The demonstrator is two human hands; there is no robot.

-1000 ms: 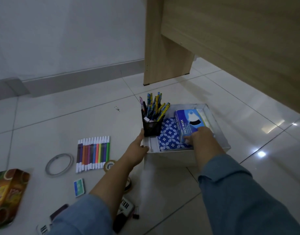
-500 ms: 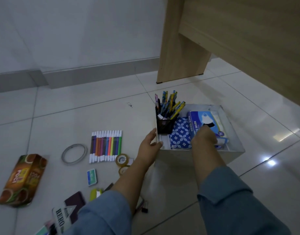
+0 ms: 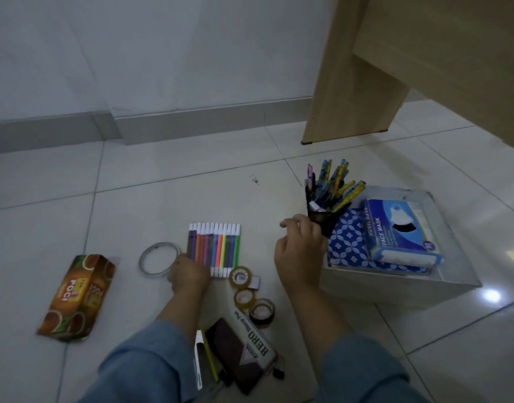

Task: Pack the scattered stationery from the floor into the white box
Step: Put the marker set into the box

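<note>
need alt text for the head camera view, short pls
A person's left hand reaches a row of coloured markers on a tiled floor, while the right hand hovers beside a white box already holding a pen cup.

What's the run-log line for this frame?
left hand: on marker set, grasp unclear | right hand: open, beside white box | in box: pen cup, face mask pack | tape rolls: on floor

The left hand point(image 3: 189, 274) leaves the white rectangular box point(image 3: 401, 289) and now rests at the lower end of the flat row of coloured marker pens point(image 3: 215, 248), centre frame. The right hand point(image 3: 301, 251) is out of the box, hovering beside its left wall.
</note>
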